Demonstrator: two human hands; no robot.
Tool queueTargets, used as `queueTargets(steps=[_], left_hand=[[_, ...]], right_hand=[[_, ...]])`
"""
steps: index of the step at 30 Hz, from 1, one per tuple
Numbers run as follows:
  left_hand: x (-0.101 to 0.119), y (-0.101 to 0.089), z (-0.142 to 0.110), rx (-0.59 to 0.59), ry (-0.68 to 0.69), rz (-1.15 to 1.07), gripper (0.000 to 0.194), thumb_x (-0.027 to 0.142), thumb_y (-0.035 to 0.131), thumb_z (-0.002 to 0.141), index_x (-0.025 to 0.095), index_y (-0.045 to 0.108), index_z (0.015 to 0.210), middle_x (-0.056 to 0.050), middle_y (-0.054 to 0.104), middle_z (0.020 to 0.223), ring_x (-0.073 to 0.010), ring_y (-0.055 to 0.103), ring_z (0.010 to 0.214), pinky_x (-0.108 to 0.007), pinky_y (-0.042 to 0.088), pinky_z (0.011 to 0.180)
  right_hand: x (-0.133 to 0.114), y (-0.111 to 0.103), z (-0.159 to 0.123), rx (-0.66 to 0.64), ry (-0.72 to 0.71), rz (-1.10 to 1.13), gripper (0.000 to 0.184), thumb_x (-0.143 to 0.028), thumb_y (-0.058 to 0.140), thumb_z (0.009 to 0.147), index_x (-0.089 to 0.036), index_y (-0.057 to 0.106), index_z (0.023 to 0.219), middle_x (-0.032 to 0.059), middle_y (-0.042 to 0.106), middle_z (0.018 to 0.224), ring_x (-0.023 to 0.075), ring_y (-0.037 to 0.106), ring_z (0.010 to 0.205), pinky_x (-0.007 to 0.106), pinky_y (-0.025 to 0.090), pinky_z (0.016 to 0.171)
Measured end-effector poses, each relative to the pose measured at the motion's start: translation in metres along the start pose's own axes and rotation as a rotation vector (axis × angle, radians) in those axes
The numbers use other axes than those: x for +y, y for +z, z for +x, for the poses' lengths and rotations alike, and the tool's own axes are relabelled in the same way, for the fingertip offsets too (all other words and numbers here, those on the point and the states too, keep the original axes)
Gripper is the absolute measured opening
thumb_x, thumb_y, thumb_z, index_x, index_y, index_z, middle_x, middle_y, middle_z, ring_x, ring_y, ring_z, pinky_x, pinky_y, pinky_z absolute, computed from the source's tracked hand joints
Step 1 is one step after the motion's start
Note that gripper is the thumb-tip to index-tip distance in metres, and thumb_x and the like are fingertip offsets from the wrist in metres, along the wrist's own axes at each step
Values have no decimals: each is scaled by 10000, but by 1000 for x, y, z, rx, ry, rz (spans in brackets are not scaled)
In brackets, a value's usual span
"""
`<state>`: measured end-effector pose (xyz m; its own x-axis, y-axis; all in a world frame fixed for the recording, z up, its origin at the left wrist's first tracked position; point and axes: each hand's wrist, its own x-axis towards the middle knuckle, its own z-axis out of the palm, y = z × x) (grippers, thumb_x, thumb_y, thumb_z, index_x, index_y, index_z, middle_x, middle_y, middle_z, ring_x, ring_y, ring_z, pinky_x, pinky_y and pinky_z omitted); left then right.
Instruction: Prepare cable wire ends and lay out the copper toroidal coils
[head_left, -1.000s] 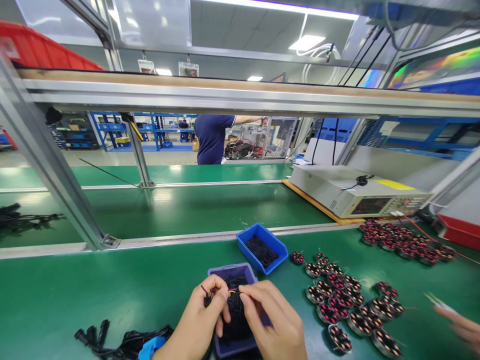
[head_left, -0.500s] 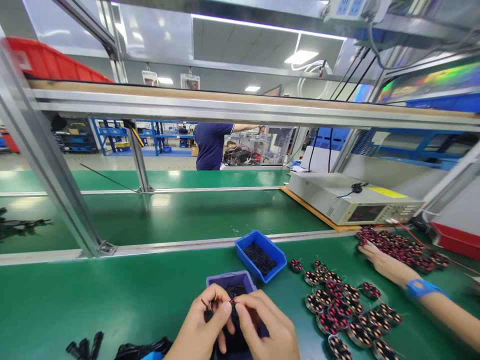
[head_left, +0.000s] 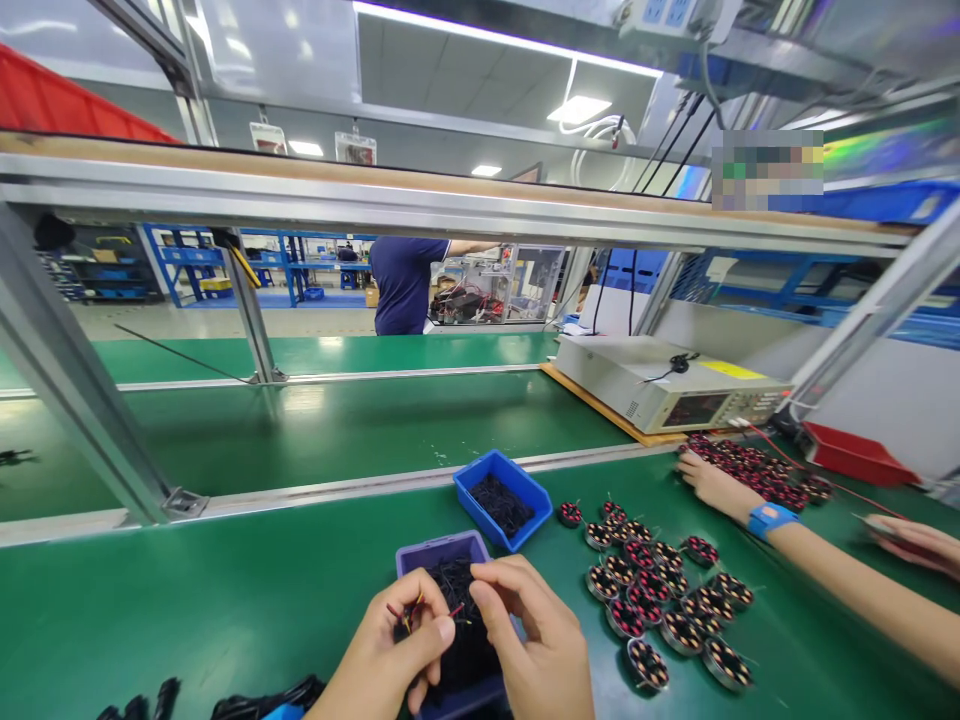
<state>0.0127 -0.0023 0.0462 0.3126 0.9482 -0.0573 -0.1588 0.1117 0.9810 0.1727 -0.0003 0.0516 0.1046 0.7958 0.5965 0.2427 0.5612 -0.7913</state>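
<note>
My left hand (head_left: 394, 655) pinches a small part with red and yellow wire ends (head_left: 405, 612) over a purple bin (head_left: 442, 549) full of short black pieces. My right hand (head_left: 536, 645) is curled beside it, fingertips pinched at the same part above the bin. Both hands touch over the bin's middle. A blue bin (head_left: 496, 495) with more black pieces stands just behind. Right of my hands lie several round wound coils (head_left: 652, 590) on the green belt (head_left: 225, 590).
A co-worker's arm with a blue wrist strap (head_left: 769, 520) reaches from the right to a second heap of coils (head_left: 750, 465). A beige test instrument (head_left: 667, 385) sits behind it, beside a red tray (head_left: 855, 455). Black cables (head_left: 262, 695) lie at my left. A person in blue (head_left: 405, 285) stands far back.
The co-worker's arm reached in from the right to the far coil heap. My hands kept pinching the wired part over the purple bin; the view shifted slightly.
</note>
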Motion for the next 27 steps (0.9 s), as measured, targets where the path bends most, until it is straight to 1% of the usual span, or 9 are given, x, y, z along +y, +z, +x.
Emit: queueTargets(steps=[2, 7, 11, 15, 17, 20, 23, 25, 27], left_hand=[[0, 0, -1, -4, 1, 15, 449, 609, 685, 808, 191, 535, 744, 43, 559, 501, -61, 378, 354, -168, 269, 364], [1, 2, -3, -9, 11, 43, 453, 618, 686, 803, 190, 548, 750, 48, 548, 509, -63, 377, 364, -170, 282, 363], [3, 3, -3, -7, 11, 54, 466, 632, 684, 798, 189, 549, 749, 48, 542, 514, -64, 377, 374, -167, 289, 367], [5, 3, -3, -5, 7, 60, 482, 649, 678, 795, 188, 547, 747, 49, 540, 512, -63, 378, 374, -167, 294, 371], [4, 3, -3, -6, 7, 60, 490, 660, 670, 796, 188, 547, 750, 51, 535, 510, -61, 372, 370, -167, 291, 371], [2, 3, -3, -5, 28, 67, 486, 658, 663, 806, 189, 548, 756, 52, 533, 513, -58, 368, 371, -165, 277, 370], [-1, 3, -3, 1, 46, 76, 474, 648, 662, 816, 190, 550, 768, 51, 543, 518, -57, 385, 368, -165, 269, 371], [-2, 2, -2, 0, 41, 79, 481, 656, 654, 820, 189, 550, 773, 50, 548, 517, -55, 392, 364, -165, 269, 375], [-2, 2, -1, -10, 37, 85, 490, 666, 634, 830, 187, 550, 777, 48, 551, 511, -54, 393, 362, -165, 268, 379]], right_hand=[[-2, 2, 1, 11, -56, -25, 92, -217, 656, 920, -226, 746, 900, 23, 678, 782, 154, 650, 633, 208, 532, 560], [-6, 4, 3, 53, -146, -42, 106, -159, 651, 911, -228, 729, 896, 7, 683, 779, 135, 642, 614, 187, 509, 534], [-8, 5, 2, 51, -166, -48, 111, -147, 647, 912, -224, 726, 902, 6, 677, 777, 131, 635, 603, 186, 504, 525], [-6, 4, 1, 61, -151, -54, 106, -162, 641, 919, -216, 728, 894, 15, 676, 778, 137, 635, 603, 196, 507, 526], [-5, 4, 1, 58, -126, -51, 103, -170, 642, 919, -213, 730, 885, 20, 677, 779, 145, 642, 614, 205, 513, 538], [-5, 6, -2, 21, -76, -41, 96, -181, 651, 915, -217, 737, 891, 22, 683, 784, 154, 652, 636, 214, 524, 568], [-4, 9, -5, -7, -14, 4, 106, -247, 660, 920, -219, 748, 869, 30, 686, 766, 169, 660, 656, 224, 535, 591], [-2, 11, -5, -30, 77, 74, 179, -347, 675, 914, -210, 755, 830, 38, 684, 743, 173, 647, 624, 226, 530, 551], [0, 10, -3, -77, 203, 172, 264, -449, 711, 875, -199, 764, 812, 35, 674, 707, 150, 590, 531, 214, 498, 464]])
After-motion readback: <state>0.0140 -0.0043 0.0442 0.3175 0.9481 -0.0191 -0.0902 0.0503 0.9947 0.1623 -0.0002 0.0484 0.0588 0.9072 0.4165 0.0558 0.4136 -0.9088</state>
